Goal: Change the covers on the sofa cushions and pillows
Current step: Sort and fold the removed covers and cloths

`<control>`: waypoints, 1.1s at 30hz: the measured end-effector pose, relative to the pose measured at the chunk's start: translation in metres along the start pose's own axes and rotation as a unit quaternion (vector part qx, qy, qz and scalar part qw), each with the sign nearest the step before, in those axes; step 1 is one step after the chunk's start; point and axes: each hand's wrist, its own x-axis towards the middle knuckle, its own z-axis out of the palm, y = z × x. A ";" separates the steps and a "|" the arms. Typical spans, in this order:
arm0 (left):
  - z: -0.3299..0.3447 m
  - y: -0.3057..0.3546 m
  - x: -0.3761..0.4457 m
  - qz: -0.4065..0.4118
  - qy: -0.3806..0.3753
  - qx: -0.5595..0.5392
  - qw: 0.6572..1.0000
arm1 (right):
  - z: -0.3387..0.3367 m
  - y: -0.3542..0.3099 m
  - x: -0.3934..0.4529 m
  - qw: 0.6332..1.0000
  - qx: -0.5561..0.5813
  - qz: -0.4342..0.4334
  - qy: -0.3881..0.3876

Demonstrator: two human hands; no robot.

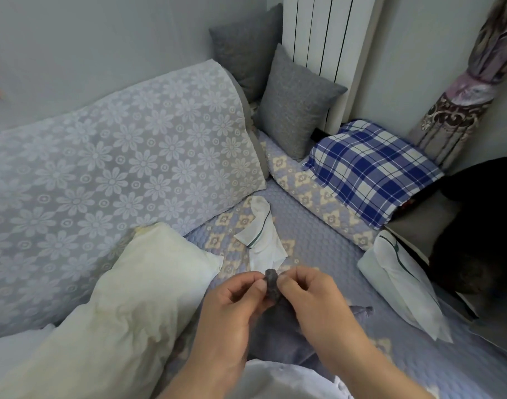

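The grey cover (271, 286) is bunched just below the white cloth (261, 234), pinched at one corner by your left hand (232, 300) and right hand (313, 295), fingers curled tight. That small pinch could slip, dropping it. Two grey pillows (295, 102) stand beyond, one bare insert (125, 298) left.

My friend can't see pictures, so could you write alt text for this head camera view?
Two hands, left hand and right hand, pinch a bunched corner of a dark grey cover over a quilted blue sofa. A bare cream pillow lies at left; grey cushions and a blue plaid pillow sit behind.
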 end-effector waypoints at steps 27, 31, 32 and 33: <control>-0.037 0.008 -0.001 0.289 -0.138 0.331 0.887 | -0.016 -0.007 -0.010 0.982 -0.038 -0.153 -0.103; -0.044 0.015 0.012 0.427 -0.155 0.469 0.757 | -0.013 -0.001 -0.006 0.984 -0.008 -0.159 -0.083; -0.046 0.016 0.014 0.430 -0.153 0.485 0.746 | -0.013 0.002 -0.005 0.984 0.008 -0.153 -0.086; -0.048 0.016 0.015 0.432 -0.151 0.496 0.738 | -0.014 0.005 -0.005 0.984 0.032 -0.146 -0.095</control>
